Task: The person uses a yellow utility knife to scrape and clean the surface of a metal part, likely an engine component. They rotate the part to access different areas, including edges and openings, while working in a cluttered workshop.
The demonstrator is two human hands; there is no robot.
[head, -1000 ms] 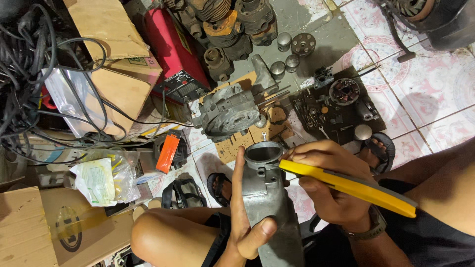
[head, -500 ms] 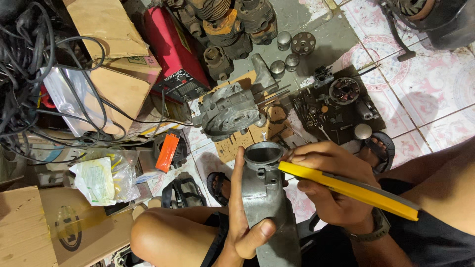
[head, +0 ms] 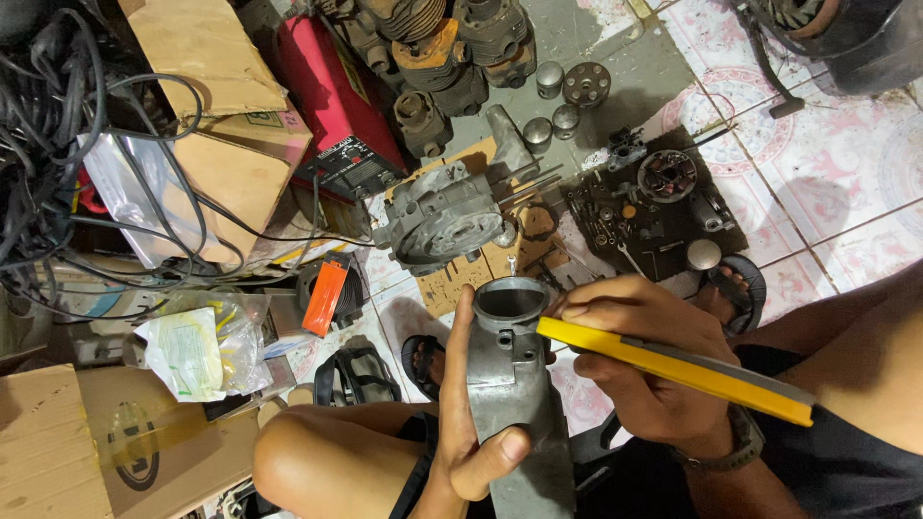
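My left hand (head: 466,423) is wrapped around a grey cast-metal housing (head: 514,384) that stands upright in my lap, its round open mouth facing up. The thumb lies across the housing's lower front. My right hand (head: 639,360) grips a long yellow-handled tool (head: 673,370) whose front end rests against the right rim of the housing's mouth. A watch sits on my right wrist.
A grey engine case (head: 447,216) lies on cardboard just beyond the housing. A dark tray of small parts (head: 654,207), a red machine (head: 336,96), cardboard boxes (head: 216,115), tangled black cables (head: 48,144), rusty cylinders (head: 452,48) and sandals (head: 735,288) crowd the tiled floor.
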